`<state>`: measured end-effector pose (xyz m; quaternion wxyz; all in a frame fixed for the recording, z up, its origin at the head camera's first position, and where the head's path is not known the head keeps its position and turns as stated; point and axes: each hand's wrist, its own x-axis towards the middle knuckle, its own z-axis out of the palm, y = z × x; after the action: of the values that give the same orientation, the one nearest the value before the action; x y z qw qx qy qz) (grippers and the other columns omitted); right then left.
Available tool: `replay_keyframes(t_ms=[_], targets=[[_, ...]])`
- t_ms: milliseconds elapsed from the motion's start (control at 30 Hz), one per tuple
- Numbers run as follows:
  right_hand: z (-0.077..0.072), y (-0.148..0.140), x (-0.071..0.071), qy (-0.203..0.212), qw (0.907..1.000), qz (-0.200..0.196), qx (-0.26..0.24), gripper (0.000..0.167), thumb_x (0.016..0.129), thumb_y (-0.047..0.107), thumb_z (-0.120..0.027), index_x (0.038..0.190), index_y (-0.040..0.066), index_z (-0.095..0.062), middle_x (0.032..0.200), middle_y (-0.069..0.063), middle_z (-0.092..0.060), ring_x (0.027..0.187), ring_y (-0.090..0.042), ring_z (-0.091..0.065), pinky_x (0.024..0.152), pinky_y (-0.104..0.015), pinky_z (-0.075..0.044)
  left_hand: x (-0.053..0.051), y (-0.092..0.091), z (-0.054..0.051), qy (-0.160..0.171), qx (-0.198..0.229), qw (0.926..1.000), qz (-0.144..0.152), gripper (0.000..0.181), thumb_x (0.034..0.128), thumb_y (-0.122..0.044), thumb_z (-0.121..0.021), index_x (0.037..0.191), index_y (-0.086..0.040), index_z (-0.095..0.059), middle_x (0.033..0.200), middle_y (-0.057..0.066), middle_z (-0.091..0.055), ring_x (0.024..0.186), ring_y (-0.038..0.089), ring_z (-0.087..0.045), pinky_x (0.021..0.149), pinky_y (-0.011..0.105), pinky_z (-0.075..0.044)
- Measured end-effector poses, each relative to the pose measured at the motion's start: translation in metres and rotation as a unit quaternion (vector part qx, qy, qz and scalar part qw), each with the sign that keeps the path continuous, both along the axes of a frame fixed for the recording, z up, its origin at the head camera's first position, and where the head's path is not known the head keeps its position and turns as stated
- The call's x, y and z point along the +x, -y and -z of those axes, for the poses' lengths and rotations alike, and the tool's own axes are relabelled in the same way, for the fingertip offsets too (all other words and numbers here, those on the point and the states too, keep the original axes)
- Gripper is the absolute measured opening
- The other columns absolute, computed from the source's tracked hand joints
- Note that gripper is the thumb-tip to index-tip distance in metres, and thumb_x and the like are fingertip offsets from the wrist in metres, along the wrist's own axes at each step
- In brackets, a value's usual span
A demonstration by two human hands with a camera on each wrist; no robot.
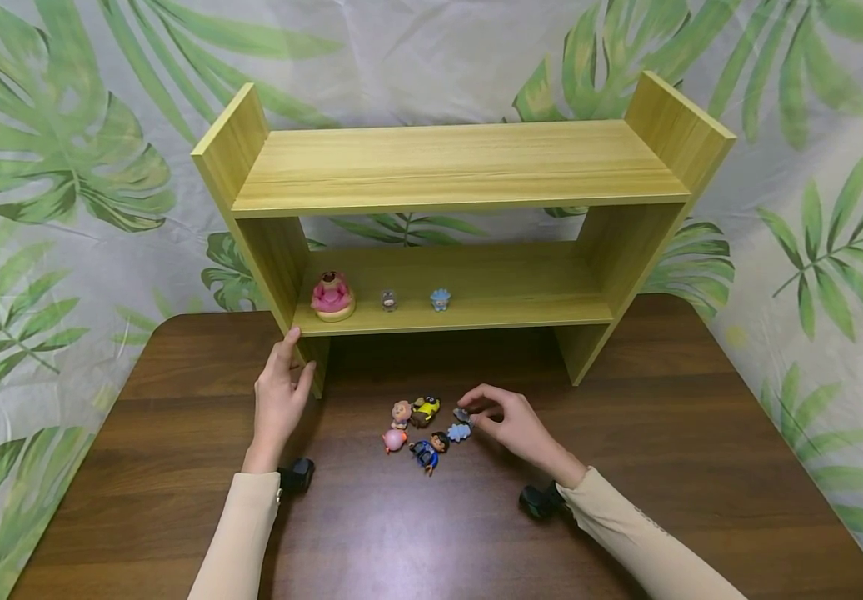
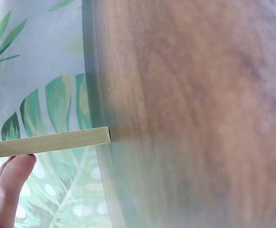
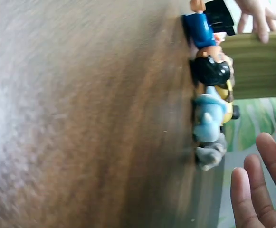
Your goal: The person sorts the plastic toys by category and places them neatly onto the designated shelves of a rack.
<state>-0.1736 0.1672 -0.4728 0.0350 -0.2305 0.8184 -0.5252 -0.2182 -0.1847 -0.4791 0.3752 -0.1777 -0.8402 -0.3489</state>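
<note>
My left hand (image 1: pixel 280 396) rests against the left side panel (image 1: pixel 259 267) of a wooden shelf. In the left wrist view a fingertip (image 2: pixel 26 164) touches that panel's edge. Over the right side of a small group of figurines hovers my right hand (image 1: pixel 517 425), fingers apart and nearest a small grey figurine (image 3: pixel 211 153). Beside that lies a light blue figurine (image 1: pixel 459 432). The group also has a dark-haired doll in blue (image 1: pixel 428 452), a yellow-and-brown figurine (image 1: pixel 426 411), a pinkish-tan figurine (image 1: pixel 401 414) and a round pink one (image 1: pixel 395 440).
On the middle shelf board (image 1: pixel 521 300) stand a pink bear figurine (image 1: pixel 332 296), a small grey-clear figurine (image 1: pixel 389 300) and a blue figurine (image 1: pixel 441 299). The shelf stands toward the back of the brown table (image 1: pixel 371 533), before a leaf-patterned cloth (image 1: pixel 439 58).
</note>
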Motion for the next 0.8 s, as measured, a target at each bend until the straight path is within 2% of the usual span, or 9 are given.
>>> replay_keyframes(t_ms=[200, 467, 800], targets=[[0.005, 0.001, -0.002, -0.012, 0.9992, -0.005, 0.039, 0.027, 0.086, -0.008, -0.061, 0.109, 0.003, -0.066, 0.109, -0.01, -0.065, 0.099, -0.027, -0.061, 0.081, -0.039, -0.051, -0.001, 0.0, 0.0, -0.006, -0.001, 1.0, -0.002, 0.08, 0.0822, 0.012, -0.065, 0.143, -0.03, -0.035, 0.088, 0.014, -0.049, 0.068, 0.028, -0.048, 0.048, 0.039, -0.044], [0.012, 0.002, -0.005, -0.01, 0.9964, -0.018, 0.082, 0.032, 0.086, -0.009, -0.059, 0.115, 0.004, -0.065, 0.115, -0.011, -0.063, 0.104, -0.028, -0.058, 0.081, -0.038, -0.051, -0.003, 0.0, 0.0, 0.002, 0.006, 1.0, 0.002, 0.079, 0.082, 0.01, -0.066, 0.143, -0.031, -0.036, 0.093, 0.014, -0.051, 0.073, 0.028, -0.05, 0.049, 0.041, -0.045], [0.015, 0.001, -0.006, -0.008, 0.9939, -0.031, 0.105, 0.036, 0.085, -0.009, -0.058, 0.118, 0.005, -0.065, 0.108, -0.007, -0.064, 0.091, -0.021, -0.059, 0.075, -0.032, -0.05, -0.001, 0.001, 0.001, 0.002, -0.004, 1.0, -0.003, 0.083, 0.0825, 0.011, -0.065, 0.144, -0.034, -0.032, 0.089, 0.014, -0.05, 0.069, 0.024, -0.048, 0.048, 0.042, -0.045]])
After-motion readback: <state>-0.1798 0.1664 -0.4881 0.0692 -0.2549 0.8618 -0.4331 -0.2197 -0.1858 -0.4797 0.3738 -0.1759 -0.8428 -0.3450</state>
